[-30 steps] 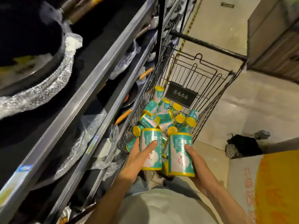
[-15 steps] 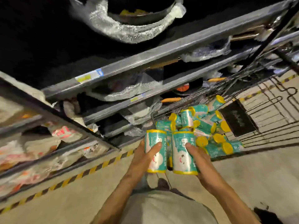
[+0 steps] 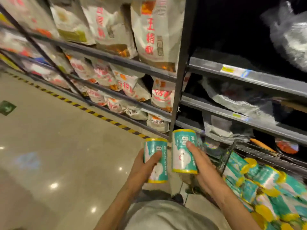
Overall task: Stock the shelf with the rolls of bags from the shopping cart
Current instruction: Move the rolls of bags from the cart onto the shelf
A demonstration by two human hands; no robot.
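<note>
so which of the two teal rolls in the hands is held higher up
The teal, yellow-rimmed roll of bags in the right hand; its top rim sits above that of the left hand's roll.

Two teal rolls of bags with yellow rims, both upright: the left roll (image 3: 156, 161) sits lower, the right roll (image 3: 183, 151) higher, just beside it. More rolls (image 3: 259, 185) lie heaped in the wire shopping cart (image 3: 224, 157), below the shelf (image 3: 240, 117).

Grey metal shelves (image 3: 106, 55) carry rows of white snack bags (image 3: 156, 30) printed in red. To their right, darker shelves (image 3: 249, 77) hold plastic-wrapped goods (image 3: 240, 103), too blurred to name.
</note>
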